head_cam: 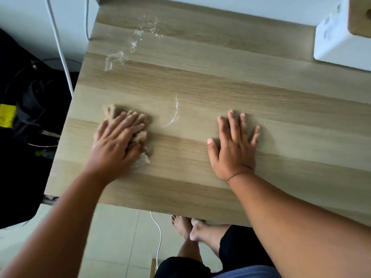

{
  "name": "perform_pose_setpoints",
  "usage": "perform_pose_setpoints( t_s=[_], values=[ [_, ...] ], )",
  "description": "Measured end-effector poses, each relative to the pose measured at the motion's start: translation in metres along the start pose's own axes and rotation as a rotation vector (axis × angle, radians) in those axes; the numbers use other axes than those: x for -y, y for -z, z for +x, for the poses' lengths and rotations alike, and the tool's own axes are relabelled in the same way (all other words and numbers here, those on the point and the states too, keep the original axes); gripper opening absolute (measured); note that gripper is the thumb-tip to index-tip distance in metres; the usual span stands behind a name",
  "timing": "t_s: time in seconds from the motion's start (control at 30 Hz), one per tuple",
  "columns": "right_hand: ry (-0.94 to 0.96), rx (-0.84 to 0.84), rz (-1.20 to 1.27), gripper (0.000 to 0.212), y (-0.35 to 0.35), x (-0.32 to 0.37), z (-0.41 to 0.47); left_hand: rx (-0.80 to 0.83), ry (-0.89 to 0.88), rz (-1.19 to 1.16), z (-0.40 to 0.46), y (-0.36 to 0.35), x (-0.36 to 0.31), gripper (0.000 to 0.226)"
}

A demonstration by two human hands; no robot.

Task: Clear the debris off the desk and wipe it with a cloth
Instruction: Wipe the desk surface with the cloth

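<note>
A light wooden desk [200, 83] fills the view. My left hand [116, 141] lies flat on a crumpled tan cloth [140, 135] near the desk's left edge, fingers fairly straight, pressing it down. Most of the cloth is hidden under the hand. My right hand [233, 149] rests palm down on the bare wood to the right, fingers spread. Wet streaks [173, 115] curve between the two hands. More water droplets and a smear [120, 57] lie toward the far left of the desk.
A white box-like appliance [341, 39] stands at the desk's far right corner. White cables [60, 49] hang off the left side beside dark bags [24, 93] on the floor. Below the front edge are bare feet [190, 227] and another white cable [159, 237].
</note>
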State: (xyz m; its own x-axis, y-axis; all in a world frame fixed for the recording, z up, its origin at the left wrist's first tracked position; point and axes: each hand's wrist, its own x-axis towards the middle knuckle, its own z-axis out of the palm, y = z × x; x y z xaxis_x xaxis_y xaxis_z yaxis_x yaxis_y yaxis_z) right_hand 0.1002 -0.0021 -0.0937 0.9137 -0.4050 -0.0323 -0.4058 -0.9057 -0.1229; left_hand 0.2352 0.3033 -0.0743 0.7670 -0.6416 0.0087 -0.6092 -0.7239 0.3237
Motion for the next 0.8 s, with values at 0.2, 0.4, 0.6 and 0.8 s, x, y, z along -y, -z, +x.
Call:
perform_pose_setpoints(
  t_s=[0.2,0.4,0.6,0.8],
  values=[
    [-0.003,-0.022,0.026,0.069,-0.002,0.000,0.001,-0.081,0.398,-0.043,0.047,0.007,0.014,0.061],
    [0.001,-0.028,0.012,0.069,-0.004,0.000,0.001,0.003,0.250,-0.076,0.106,-0.017,-0.056,0.064],
    [-0.001,-0.021,-0.003,0.068,-0.003,0.000,0.001,-0.038,-0.113,-0.035,0.042,-0.032,-0.088,0.051],
    [-0.002,0.009,0.018,0.069,0.002,0.001,0.000,-0.012,0.033,-0.022,-0.023,0.006,-0.002,0.054]
  ],
)
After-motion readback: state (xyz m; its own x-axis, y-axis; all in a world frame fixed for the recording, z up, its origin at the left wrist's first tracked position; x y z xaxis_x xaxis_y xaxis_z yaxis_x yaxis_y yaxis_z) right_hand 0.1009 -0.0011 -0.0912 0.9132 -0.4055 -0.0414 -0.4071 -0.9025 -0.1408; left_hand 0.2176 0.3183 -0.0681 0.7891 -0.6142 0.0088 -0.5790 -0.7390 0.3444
